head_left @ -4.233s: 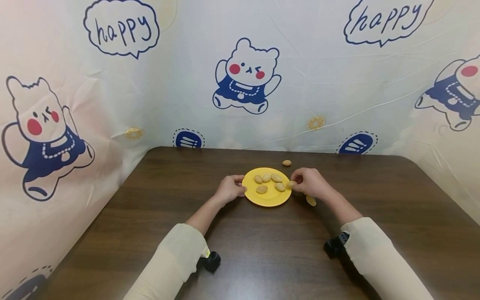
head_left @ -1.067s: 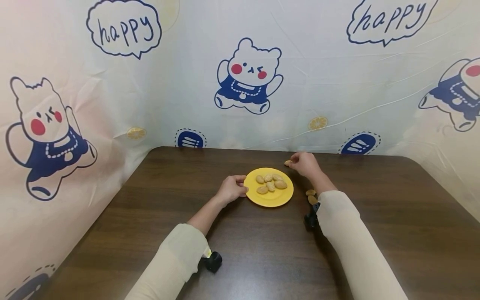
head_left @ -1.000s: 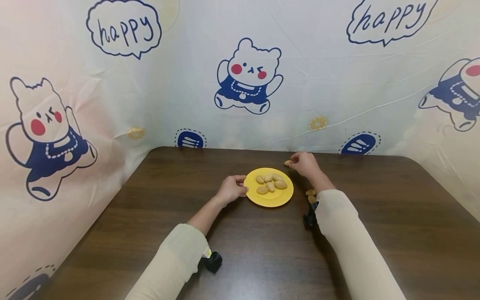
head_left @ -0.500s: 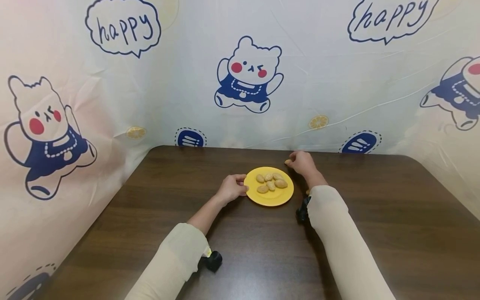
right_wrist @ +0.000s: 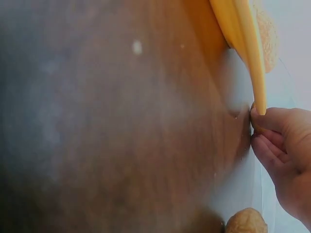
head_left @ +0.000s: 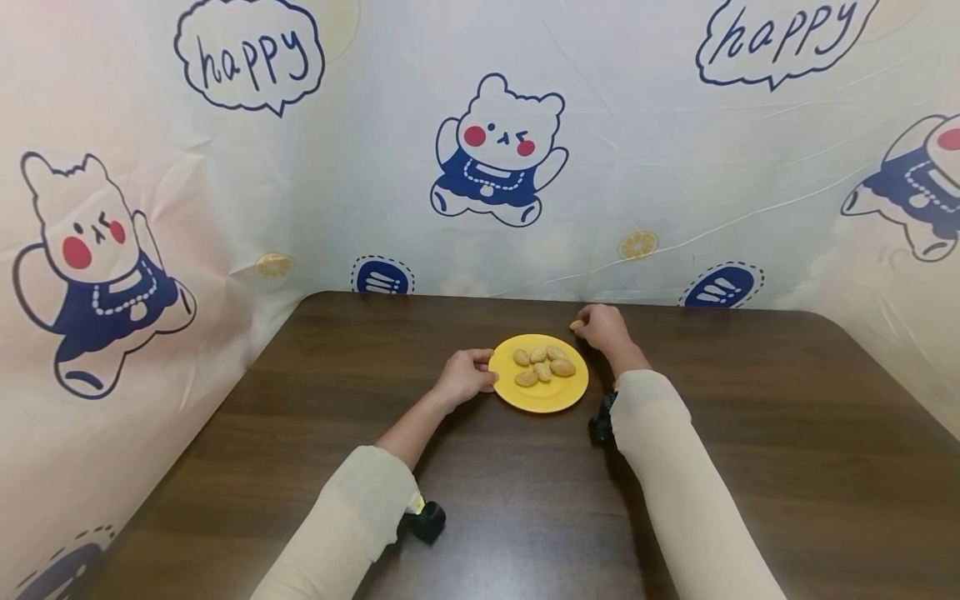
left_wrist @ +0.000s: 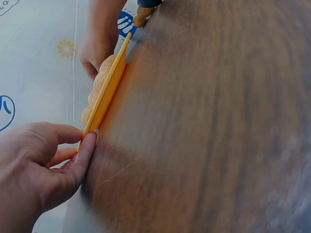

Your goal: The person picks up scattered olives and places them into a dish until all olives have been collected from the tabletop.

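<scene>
Bearing six tan nut-like pieces, yellow plate lies flat near far centre of table. Left hand pinches its left rim between thumb and fingers. Right hand, extended beyond plate's far right edge, pinches loose piece, mostly hidden. Another piece cut off at lower edge, right wrist view.

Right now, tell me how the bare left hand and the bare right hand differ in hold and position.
The bare left hand pinches the rim of a round yellow plate; the bare right hand pinches a small tan nut. The left hand is at the plate's left side; the right hand is past its far right edge, farther from the person. Both emerge from cream sleeves.
</scene>
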`<state>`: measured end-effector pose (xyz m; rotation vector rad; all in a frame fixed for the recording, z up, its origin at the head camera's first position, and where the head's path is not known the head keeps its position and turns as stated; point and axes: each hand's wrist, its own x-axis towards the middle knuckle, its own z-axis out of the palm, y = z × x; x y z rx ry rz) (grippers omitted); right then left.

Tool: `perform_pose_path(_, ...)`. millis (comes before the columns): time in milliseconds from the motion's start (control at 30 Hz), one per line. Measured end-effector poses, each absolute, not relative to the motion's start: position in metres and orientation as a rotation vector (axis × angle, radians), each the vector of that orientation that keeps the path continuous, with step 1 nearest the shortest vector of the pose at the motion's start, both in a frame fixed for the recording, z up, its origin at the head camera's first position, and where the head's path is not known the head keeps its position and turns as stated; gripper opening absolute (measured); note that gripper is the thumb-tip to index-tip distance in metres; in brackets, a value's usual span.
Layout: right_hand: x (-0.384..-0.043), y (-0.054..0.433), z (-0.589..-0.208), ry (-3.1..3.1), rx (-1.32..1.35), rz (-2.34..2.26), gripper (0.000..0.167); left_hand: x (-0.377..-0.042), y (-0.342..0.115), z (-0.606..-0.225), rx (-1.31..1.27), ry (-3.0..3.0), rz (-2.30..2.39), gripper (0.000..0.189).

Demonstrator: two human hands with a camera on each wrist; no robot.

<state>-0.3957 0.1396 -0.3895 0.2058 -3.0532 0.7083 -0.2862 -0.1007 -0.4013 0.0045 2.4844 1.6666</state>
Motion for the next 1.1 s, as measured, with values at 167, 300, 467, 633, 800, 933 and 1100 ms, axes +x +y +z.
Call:
perform_pose_path(167, -0.395, 0.14, -0.39, -3.066, 0.188, 0.683, 0.024, -0.286, -0.1, -0.401, 0.0, 2.487, 1.664, 0.05)
perform_pose_path(300, -0.394, 0.142, -0.39, -3.077, 0.19, 0.672, 0.025, -0.285, -0.1, -0.402, 0.002, 2.491, 1.66, 0.05)
perform_pose_path(467, -0.392, 0.145, -0.388, -3.096, 0.195, 0.679, 0.026, -0.285, -0.101, -0.403, 0.008, 2.488, 1.657, 0.049)
perform_pose_path(633, -0.389, 0.147, -0.383, -3.093, 0.235, 0.685, 0.027, -0.286, -0.102, -0.401, 0.016, 2.487, 1.664, 0.05)
perform_pose_path(800, -0.385, 0.147, -0.378, -3.082, 0.282, 0.69, 0.028, -0.287, -0.102, -0.4, 0.008, 2.485, 1.66, 0.05)
perform_pose_path(933, -0.384, 0.147, -0.377, -3.072, 0.307, 0.704, 0.028, -0.286, -0.101, -0.4, 0.002, 2.493, 1.651, 0.05)
perform_pose_path(1100, -0.38, 0.144, -0.375, -3.064, 0.329, 0.704, 0.026, -0.286, -0.101, -0.4, 0.002, 2.497, 1.645, 0.05)
